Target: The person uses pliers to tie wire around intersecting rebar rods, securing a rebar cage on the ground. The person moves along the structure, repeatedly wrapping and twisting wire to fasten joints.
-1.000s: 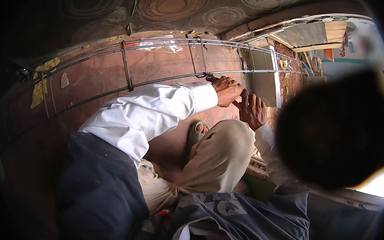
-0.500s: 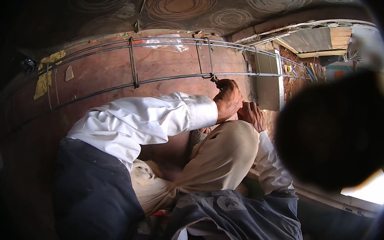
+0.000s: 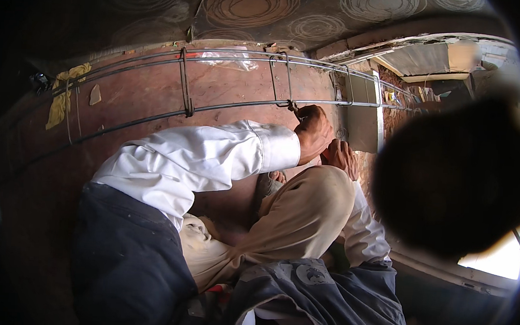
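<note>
Compared with a moment ago, the left hand (image 3: 313, 132) is sitting higher, now touching the long cage of thin steel rods (image 3: 233, 105) where a rectangular stirrup (image 3: 282, 81) crosses its lower bar. Its fingers are curling closed around something small at that joint, perhaps binding wire; I cannot tell. Just below the cage, the right hand (image 3: 341, 157) is resting half-curled behind the bent knee in tan trousers (image 3: 310, 206), seemingly bracing.

A cage of steel rods (image 3: 228, 105) lies on the floor (image 3: 134, 91) ahead of me. My left hand (image 3: 313, 132) rests on its near rod, my right hand (image 3: 341, 158) just right of it, above my raised knee (image 3: 320, 189).
</note>
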A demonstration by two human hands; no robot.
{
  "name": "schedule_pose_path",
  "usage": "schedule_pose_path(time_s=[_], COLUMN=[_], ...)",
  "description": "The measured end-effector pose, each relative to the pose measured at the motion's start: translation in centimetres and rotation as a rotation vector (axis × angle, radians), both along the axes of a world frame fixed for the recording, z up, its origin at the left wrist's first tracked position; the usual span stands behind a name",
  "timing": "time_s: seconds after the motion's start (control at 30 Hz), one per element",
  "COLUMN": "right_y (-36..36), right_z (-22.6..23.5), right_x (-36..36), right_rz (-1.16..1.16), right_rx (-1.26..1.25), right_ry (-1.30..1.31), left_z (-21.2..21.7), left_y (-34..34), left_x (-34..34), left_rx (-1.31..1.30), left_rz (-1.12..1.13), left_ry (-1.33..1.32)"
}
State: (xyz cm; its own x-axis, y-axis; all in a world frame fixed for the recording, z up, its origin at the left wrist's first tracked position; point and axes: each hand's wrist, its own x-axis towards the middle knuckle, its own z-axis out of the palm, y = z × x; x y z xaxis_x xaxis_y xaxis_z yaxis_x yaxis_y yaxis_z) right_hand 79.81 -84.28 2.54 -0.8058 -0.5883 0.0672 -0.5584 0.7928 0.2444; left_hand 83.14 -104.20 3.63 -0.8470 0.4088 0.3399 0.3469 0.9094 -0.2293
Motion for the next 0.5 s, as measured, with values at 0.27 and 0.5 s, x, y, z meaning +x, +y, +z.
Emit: schedule_pose_path(time_s=[0.27, 0.5], right_y=[0.1, 1.0], right_z=[1.5, -0.3], right_x=[-1.5, -2.1], right_rz=[-0.096, -0.174], right_rx=[-0.027, -0.009], right_ry=[-0.396, -0.432], left_z=[0.5, 1.0], left_y=[-0.5, -0.5], left_x=[-0.4, -1.0], left_rx=[0.047, 0.064], left_rz=[-0.012, 0.0], left_ry=[-0.052, -0.165])
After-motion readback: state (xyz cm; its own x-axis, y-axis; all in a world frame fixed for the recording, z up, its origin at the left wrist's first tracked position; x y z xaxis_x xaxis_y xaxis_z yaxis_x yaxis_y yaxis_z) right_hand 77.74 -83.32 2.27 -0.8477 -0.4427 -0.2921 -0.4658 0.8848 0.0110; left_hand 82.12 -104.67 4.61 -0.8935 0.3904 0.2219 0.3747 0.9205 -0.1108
